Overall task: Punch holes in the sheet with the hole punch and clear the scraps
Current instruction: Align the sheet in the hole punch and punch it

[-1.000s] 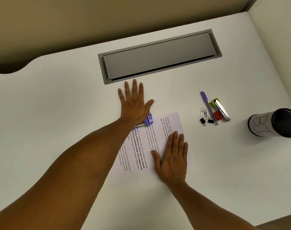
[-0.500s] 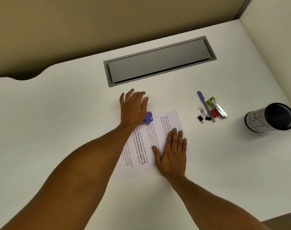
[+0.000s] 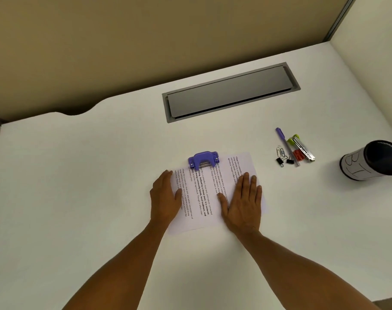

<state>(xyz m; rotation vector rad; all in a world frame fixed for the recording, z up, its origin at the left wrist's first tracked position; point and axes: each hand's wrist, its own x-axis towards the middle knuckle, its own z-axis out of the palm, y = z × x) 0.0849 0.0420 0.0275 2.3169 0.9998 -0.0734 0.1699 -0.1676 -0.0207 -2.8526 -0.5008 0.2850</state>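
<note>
Left hand (image 3: 166,195) flat and open, fingers together, pressing down on the left edge of the printed sheet (image 3: 215,191). Right hand (image 3: 243,203) flat and open too, spread on the right half of the sheet, thumb pointing in. Nothing gripped by either one.

Sheet lying on the desk between the two hands, turned so the lines of print run away from the body. Purple hole punch (image 3: 203,160) sitting at 12 o'clock from the left hand, biting the far edge of the sheet, touched by neither hand.

At 2 o'clock from the right hand, well apart: a purple pen (image 3: 281,135), a stapler with a green end (image 3: 301,146), something small and red (image 3: 297,155), some paper clips (image 3: 280,151) and black binder clips (image 3: 280,161). Farther right, a black mesh cup (image 3: 373,161) lying on its side, with a white label and drawn letters.

White desk (image 3: 78,198) all around. Long grey cable hatch (image 3: 231,92) shut, at 12 o'clock. Tan wall panel (image 3: 123,41) behind, pale panel on the right.

Print too small to read. No paper scraps clear enough to make out. Mesh cup cut off by the right edge. Both arms cut off at the bottom.
</note>
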